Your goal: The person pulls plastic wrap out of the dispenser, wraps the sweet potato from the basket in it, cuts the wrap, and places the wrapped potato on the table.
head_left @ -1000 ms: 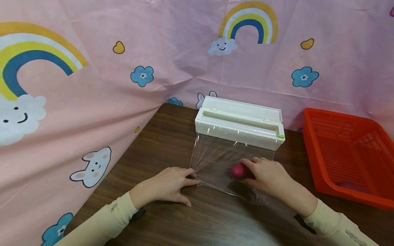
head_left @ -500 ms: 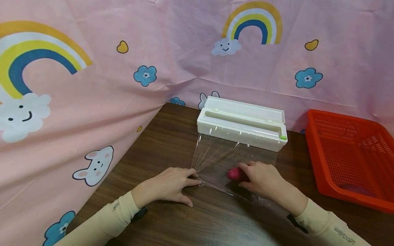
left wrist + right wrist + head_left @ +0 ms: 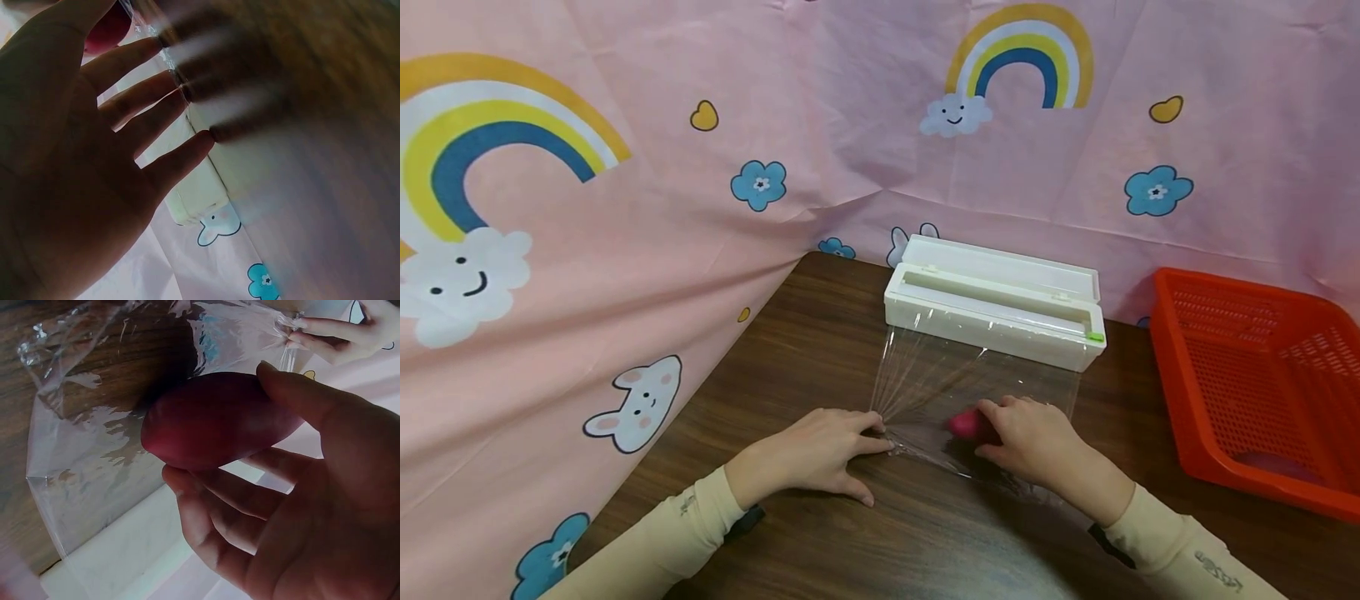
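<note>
A sheet of cling film (image 3: 925, 392) stretches toward me over the dark wooden table from a white cling film dispenser (image 3: 985, 333), whose lid stands up. My left hand (image 3: 820, 450) presses its fingertips on the film's near left corner, where the film gathers in creases. Its fingers (image 3: 178, 162) are spread and fairly straight in the left wrist view. My right hand (image 3: 1037, 442) holds a smooth crimson oval thing, shaped like a mango (image 3: 212, 422), between thumb and fingers, low over the film. Part of the oval is hidden behind the right hand in the head view.
An orange-red plastic basket (image 3: 1187, 400) stands at the right, with a purplish thing (image 3: 1277, 467) low inside it. A green slider (image 3: 1096, 337) sits at the dispenser's right end. Pink patterned cloth (image 3: 850, 108) hangs behind and to the left of the wooden table (image 3: 895, 542).
My right hand has shifted left over the film with the crimson oval in its grip. My left hand stays on the film's corner. The head view has turned slightly.
</note>
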The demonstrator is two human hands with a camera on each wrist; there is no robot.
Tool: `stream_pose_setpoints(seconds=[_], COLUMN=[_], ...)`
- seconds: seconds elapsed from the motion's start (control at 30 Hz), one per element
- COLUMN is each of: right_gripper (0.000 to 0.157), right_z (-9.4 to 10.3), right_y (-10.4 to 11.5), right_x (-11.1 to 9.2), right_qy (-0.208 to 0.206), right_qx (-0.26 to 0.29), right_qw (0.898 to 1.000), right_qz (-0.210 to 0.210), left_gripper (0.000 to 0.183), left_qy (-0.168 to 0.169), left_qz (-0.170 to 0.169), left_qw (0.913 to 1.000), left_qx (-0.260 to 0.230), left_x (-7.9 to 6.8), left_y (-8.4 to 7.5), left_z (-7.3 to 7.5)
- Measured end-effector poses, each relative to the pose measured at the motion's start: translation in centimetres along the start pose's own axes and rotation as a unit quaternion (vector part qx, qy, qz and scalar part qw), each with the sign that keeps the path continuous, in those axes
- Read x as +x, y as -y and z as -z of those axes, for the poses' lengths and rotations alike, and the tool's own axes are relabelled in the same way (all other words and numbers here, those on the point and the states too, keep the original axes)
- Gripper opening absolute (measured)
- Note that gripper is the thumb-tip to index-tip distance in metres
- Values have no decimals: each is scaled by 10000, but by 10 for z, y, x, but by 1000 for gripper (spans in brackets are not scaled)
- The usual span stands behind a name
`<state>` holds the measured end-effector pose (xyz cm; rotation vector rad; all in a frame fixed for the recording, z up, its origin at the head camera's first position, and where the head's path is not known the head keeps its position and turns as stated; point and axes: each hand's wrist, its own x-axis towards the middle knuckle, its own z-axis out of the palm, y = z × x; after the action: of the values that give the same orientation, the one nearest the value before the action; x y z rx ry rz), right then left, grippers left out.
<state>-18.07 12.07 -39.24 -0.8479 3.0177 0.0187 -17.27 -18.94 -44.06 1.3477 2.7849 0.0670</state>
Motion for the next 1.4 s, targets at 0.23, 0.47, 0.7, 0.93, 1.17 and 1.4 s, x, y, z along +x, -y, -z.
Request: stream_pose_setpoints(seconds=[0.23,0.47,0.7,0.93,1.17,1.4], right_gripper=[52,55,56,55,61,76], right_z=[-5,-5,-7,-10,-12,-9], right_y=[0,-1,-4,-6,-6,-9], right_x=[1,-4,-12,-15,-17,-25], right_qy=[-198,-255,-219,-14,58,73], right_qx=[-321,-343,-260,-123,-136,83], right_qw=[9992,9990,9993,9999,9999,9999], right_qz=[92,134,144,110,70,-82], left_gripper=[75,74,74,74,73,73], left_qy=[14,-16,-42,-70,-157,-209], left_qz=[25,-10,-16,-51,-109,-107], left_qw=[10000,10000,10000,10000,9998,9997], left_qx=[35,39,11,35,10,29], left_x=[1,0,0,1,1,1], left_y=[-1,-1,-1,-1,-1,-1], left_z=[1,1,1,1,0,0])
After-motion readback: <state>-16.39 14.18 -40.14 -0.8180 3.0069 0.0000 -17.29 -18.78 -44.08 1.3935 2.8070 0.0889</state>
